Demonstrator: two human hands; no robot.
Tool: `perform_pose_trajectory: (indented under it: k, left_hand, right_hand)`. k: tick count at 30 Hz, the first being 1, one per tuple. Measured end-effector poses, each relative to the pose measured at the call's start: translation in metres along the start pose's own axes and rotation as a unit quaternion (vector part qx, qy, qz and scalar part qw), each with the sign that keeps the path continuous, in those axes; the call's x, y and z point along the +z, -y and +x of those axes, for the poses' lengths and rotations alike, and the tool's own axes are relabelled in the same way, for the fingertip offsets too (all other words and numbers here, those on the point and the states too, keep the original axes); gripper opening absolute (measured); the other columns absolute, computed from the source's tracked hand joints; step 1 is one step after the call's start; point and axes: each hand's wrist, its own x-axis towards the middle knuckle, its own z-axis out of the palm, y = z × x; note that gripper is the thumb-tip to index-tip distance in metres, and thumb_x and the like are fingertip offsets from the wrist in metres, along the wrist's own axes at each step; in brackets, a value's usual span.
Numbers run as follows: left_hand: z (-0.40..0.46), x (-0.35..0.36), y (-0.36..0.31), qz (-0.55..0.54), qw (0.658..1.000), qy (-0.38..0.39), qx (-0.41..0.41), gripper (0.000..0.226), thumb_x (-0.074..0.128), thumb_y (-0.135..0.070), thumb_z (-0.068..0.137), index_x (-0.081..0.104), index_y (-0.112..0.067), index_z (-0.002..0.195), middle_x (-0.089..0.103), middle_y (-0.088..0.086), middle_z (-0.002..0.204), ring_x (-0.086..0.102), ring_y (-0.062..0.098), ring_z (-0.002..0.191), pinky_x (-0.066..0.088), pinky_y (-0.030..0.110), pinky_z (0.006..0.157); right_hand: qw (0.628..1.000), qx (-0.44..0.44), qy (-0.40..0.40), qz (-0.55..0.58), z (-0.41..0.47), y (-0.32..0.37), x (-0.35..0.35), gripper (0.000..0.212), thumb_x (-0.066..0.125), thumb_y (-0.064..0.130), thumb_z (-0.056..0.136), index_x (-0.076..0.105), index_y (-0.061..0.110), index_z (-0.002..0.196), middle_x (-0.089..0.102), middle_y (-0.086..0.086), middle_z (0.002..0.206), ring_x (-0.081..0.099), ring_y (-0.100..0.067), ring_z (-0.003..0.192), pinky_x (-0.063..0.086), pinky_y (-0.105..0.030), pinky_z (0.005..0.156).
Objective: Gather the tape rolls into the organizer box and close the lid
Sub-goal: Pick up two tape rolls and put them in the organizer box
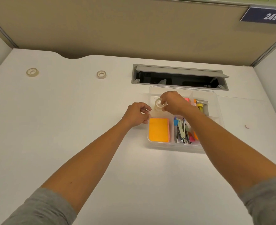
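A clear plastic organizer box (215, 101) stands open on the white desk, its lid tipped up at the back. My right hand (173, 103) holds a clear tape roll (158, 104) over the box's back left compartment. My left hand (137, 114) rests at the box's left wall, fingers curled against its edge. Two more tape rolls lie on the desk: one at the far left (32, 72), one nearer the middle (101, 74).
The box holds an orange sticky-note pad (158, 132), staplers and coloured items (182, 130). An open cable tray slot (179, 77) lies behind the box. A small round pinkish piece (247, 126) sits to the right. Partition walls enclose the desk.
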Motion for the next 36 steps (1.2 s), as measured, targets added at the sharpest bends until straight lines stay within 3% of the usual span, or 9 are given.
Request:
perform_pose_trajectory:
  k: [11, 18, 23, 29, 36]
  left_hand:
    - [0.004, 0.000, 0.003, -0.016, 1.000, 0.010, -0.001, 0.025, 0.073, -0.004, 0.080, 0.069, -0.012, 0.104, 0.066, 0.011, 0.098, 0.069, 0.019, 0.070, 0.058, 0.019, 0.058]
    - [0.005, 0.001, 0.004, -0.021, 1.000, 0.007, -0.002, 0.026, 0.073, -0.005, 0.080, 0.069, -0.013, 0.104, 0.066, 0.010, 0.099, 0.069, 0.018, 0.073, 0.058, 0.020, 0.059]
    - [0.005, 0.001, 0.005, -0.021, 1.000, 0.005, -0.004, 0.026, 0.073, -0.006, 0.080, 0.069, -0.014, 0.104, 0.066, 0.008, 0.100, 0.070, 0.022, 0.078, 0.061, 0.026, 0.064]
    - [0.006, 0.001, 0.005, -0.022, 1.000, 0.007, -0.006, 0.027, 0.073, -0.005, 0.080, 0.069, -0.015, 0.104, 0.066, 0.007, 0.099, 0.069, 0.023, 0.080, 0.062, 0.030, 0.067]
    - [0.006, 0.001, 0.005, -0.024, 1.000, 0.008, -0.003, 0.026, 0.073, -0.005, 0.080, 0.069, -0.014, 0.105, 0.066, 0.007, 0.097, 0.069, 0.020, 0.078, 0.062, 0.029, 0.067]
  right_hand:
    - [0.997, -0.021, 0.071, -0.032, 0.021, -0.010, 0.012, 0.031, 0.067, 0.003, 0.083, 0.066, 0.006, 0.114, 0.064, -0.013, 0.116, 0.059, -0.026, 0.099, 0.043, -0.026, 0.081]
    - [0.999, -0.008, 0.034, -0.006, 0.028, -0.008, 0.007, 0.022, 0.066, 0.009, 0.085, 0.064, 0.009, 0.106, 0.061, -0.012, 0.114, 0.050, -0.020, 0.090, 0.040, -0.025, 0.076]
    - [1.000, 0.015, 0.003, -0.014, 0.033, -0.002, 0.012, 0.042, 0.068, 0.017, 0.085, 0.055, 0.010, 0.125, 0.057, -0.013, 0.125, 0.056, -0.028, 0.105, 0.045, -0.030, 0.086]
    - [0.999, 0.009, 0.020, -0.031, 0.036, 0.002, 0.022, 0.025, 0.066, 0.015, 0.086, 0.067, 0.006, 0.110, 0.067, -0.014, 0.107, 0.062, -0.026, 0.088, 0.047, -0.028, 0.079]
    - [0.999, 0.009, 0.010, -0.029, 0.035, -0.002, 0.024, 0.022, 0.067, 0.012, 0.085, 0.069, 0.007, 0.107, 0.068, -0.013, 0.103, 0.063, -0.026, 0.085, 0.049, -0.030, 0.080]
